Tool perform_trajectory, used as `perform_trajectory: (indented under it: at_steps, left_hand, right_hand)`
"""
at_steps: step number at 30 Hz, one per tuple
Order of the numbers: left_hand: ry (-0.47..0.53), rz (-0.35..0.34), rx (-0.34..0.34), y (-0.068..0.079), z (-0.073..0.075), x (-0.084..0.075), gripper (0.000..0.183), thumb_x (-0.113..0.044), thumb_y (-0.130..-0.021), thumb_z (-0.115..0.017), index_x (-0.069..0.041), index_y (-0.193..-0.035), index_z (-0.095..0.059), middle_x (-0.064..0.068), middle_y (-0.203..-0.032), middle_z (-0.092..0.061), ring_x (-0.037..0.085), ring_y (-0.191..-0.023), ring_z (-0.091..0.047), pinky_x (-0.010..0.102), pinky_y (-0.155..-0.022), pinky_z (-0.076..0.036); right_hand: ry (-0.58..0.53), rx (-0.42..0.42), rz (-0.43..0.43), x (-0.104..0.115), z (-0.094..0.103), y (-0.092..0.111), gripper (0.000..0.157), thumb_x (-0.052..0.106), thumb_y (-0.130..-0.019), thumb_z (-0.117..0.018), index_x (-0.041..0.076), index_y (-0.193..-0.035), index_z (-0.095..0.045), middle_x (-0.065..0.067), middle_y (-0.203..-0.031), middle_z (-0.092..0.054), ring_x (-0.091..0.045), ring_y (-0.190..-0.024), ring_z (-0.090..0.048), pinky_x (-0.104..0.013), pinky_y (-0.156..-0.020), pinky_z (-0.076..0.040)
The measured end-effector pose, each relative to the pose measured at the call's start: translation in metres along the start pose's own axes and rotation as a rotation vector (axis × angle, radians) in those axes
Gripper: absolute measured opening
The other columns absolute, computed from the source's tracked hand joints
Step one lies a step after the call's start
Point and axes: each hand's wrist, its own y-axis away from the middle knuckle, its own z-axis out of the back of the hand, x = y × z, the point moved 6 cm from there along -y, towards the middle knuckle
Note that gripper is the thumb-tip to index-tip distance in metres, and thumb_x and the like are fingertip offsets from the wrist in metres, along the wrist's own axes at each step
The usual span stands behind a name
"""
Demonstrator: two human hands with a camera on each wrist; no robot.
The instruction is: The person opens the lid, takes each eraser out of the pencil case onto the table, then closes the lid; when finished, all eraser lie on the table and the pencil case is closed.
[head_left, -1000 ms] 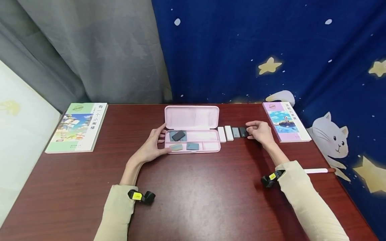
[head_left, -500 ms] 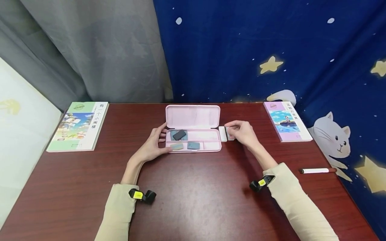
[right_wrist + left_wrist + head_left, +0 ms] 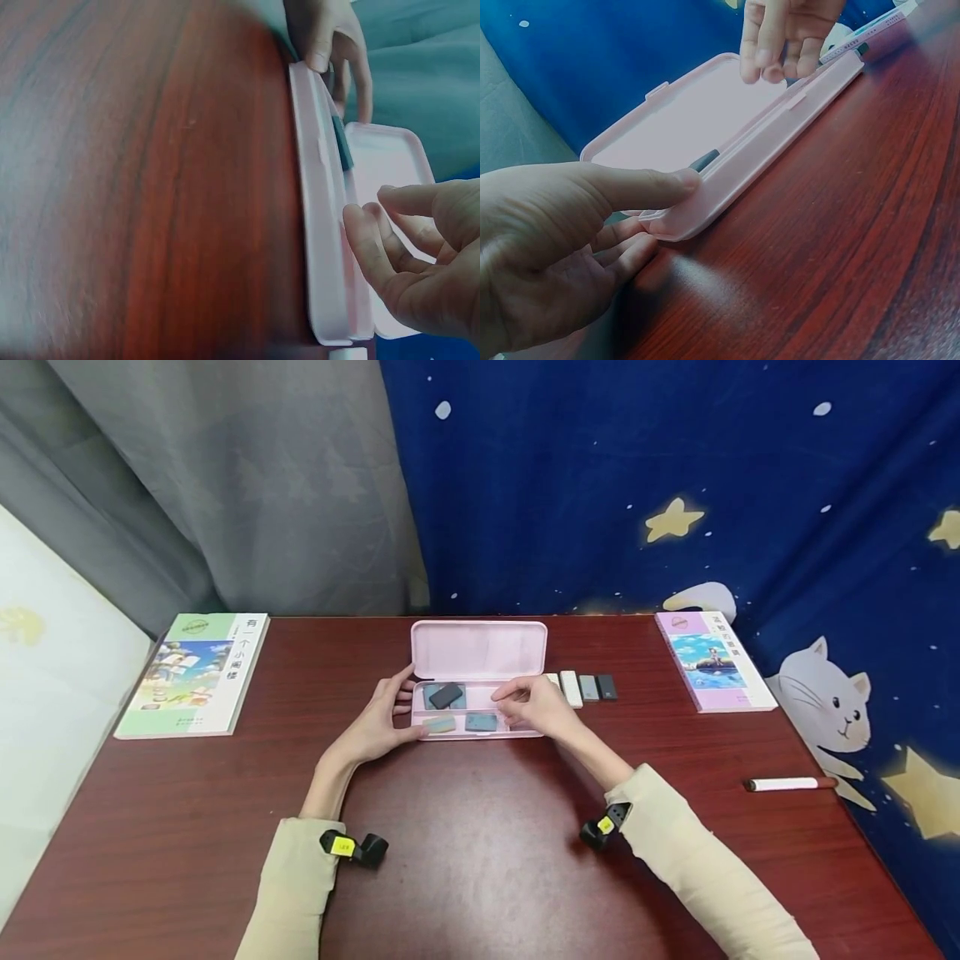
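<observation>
A pink pencil case (image 3: 480,650) lies with its lid raised at the middle of the table. My left hand (image 3: 375,727) grips its left end, the thumb (image 3: 652,187) on the front corner and the fingers round the side. Over the right half of the case is my right hand (image 3: 546,706), its fingers (image 3: 367,240) loosely bent with nothing between them. Inside the case, a black eraser (image 3: 447,696) lies on a blue-grey piece in the back compartment. A pale eraser (image 3: 439,725) and a blue eraser (image 3: 481,722) lie in the front.
Right of the case stands a row of erasers: a partly hidden cream one, a white one (image 3: 572,689), a grey one (image 3: 589,687) and a black one (image 3: 607,687). Books (image 3: 183,677) (image 3: 708,664) lie at both sides. A marker (image 3: 787,785) lies near the right edge.
My right hand has moved left from the black end of the eraser row, across the row, to over the case. The left hand has stayed on the case.
</observation>
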Motion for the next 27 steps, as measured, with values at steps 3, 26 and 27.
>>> perform_trajectory:
  at_steps: [3,26,27]
  left_hand:
    - [0.000,0.005,0.000,0.001,0.000,0.000,0.100,-0.002,-0.077,-0.080,-0.008,-0.154,-0.016,0.020,-0.133,-0.032,0.033,-0.122,-0.040,0.045,-0.104,-0.039]
    - [-0.004,-0.019,0.000,0.002,0.001,-0.004,0.099,0.001,-0.077,-0.078,-0.004,-0.153,-0.015,0.023,-0.132,-0.031,0.034,-0.120,-0.039,0.046,-0.103,-0.039]
    - [-0.003,-0.022,0.001,0.001,0.000,-0.004,0.099,0.001,-0.077,-0.078,-0.003,-0.153,-0.015,0.023,-0.132,-0.031,0.034,-0.120,-0.039,0.047,-0.103,-0.039]
  right_hand:
    - [0.005,0.007,-0.014,-0.001,-0.007,-0.002,0.013,-0.002,-0.085,-0.066,-0.008,-0.097,-0.070,-0.019,-0.083,-0.069,-0.019,-0.069,-0.066,-0.031,-0.064,-0.058]
    - [0.542,0.010,0.284,0.024,-0.028,-0.003,0.009,0.008,-0.080,-0.078,0.010,-0.088,-0.080,0.003,-0.082,-0.073,-0.010,-0.080,-0.063,-0.028,-0.075,-0.046]
    - [0.540,0.020,0.283,0.023,-0.029,-0.003,0.009,0.007,-0.080,-0.078,0.009,-0.089,-0.079,0.001,-0.083,-0.073,-0.010,-0.079,-0.062,-0.025,-0.072,-0.047]
